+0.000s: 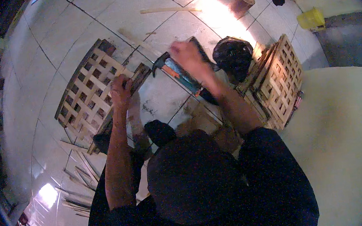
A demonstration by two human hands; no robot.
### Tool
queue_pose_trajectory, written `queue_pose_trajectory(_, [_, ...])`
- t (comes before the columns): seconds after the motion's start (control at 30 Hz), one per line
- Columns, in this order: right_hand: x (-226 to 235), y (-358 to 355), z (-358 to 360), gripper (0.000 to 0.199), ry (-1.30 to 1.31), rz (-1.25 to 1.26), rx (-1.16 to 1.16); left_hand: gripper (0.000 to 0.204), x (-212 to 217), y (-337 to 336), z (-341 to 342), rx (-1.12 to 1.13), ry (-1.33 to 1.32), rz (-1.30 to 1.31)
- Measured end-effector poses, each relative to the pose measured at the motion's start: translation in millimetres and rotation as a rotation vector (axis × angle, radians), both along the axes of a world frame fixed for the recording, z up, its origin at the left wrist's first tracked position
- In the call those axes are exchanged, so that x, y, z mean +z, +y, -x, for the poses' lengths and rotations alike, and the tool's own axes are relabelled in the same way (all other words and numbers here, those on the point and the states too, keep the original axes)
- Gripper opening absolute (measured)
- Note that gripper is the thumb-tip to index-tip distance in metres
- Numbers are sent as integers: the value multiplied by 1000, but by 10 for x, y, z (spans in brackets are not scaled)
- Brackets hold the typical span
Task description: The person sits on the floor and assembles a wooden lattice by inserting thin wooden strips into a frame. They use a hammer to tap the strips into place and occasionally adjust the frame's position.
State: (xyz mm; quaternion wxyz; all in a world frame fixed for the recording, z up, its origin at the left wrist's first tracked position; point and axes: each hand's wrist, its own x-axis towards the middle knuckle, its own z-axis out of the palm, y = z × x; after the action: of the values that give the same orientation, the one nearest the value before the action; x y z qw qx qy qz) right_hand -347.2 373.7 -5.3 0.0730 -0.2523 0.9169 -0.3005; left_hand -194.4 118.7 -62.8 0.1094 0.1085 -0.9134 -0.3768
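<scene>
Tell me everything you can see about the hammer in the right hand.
The hammer is a claw hammer with a dark metal head and curved claw at its upper-left end, and a handle that looks orange and blue, blurred in this view. It slants down to the right above the tiled floor, raised near the corner of the wooden lattice panel. The right hand grips the handle partway along; the left hand rests on the lattice, apart from the hammer.

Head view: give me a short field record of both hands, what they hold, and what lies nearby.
left hand: pressing on the wooden lattice panel at its right edge
right hand: raised, gripping a hammer
hammer head: points left, above the tiled floor
right side: stack of lattice panels, black bag
far: yellow bucket
</scene>
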Motion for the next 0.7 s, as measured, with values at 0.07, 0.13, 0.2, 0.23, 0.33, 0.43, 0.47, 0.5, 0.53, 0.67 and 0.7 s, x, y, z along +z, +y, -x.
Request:
queue_pose_trajectory(0.07, [-202, 850, 577, 22, 351, -289, -61, 24, -39, 113, 158, -2, 66, 88])
queue_pose_trajectory(0.13, [-56, 1379, 909, 22, 304, -520, -151, 26, -68, 66, 226, 36, -141, 78])
queue_pose_trajectory(0.2, [-19, 1690, 1095, 23, 271, -627, -169, 29, -285, -41, 342, 4, -187, 57])
queue_pose_trajectory(0.23, [-12, 1736, 1137, 23, 264, -639, -152, 28, -349, -113, 357, -17, -154, 47])
queue_pose_trajectory(0.33, [-28, 1997, 1156, 24, 255, -593, -127, 27, -448, 116, 427, -39, -13, 28])
queue_pose_trajectory(0.43, [-114, 2252, 1073, 24, 236, -521, -136, 26, -617, 461, 555, 46, 80, 122])
queue_pose_trajectory(0.47, [-253, 2122, 1064, 25, 217, -483, -126, 26, -688, 420, 589, 89, 93, 196])
queue_pose_trajectory(0.5, [-398, 1928, 1079, 25, 210, -457, -94, 26, -866, 372, 475, 152, 92, 276])
queue_pose_trajectory(0.53, [-480, 1773, 989, 25, 192, -444, -92, 26, -964, 384, 477, 179, 92, 326])
queue_pose_trajectory(0.67, [-414, 1527, 889, 26, 183, -418, -113, 25, -1082, 523, 540, 182, 173, 357])
queue_pose_trajectory(0.7, [-378, 1489, 885, 27, 184, -408, -128, 25, -1037, 527, 561, 156, 209, 335])
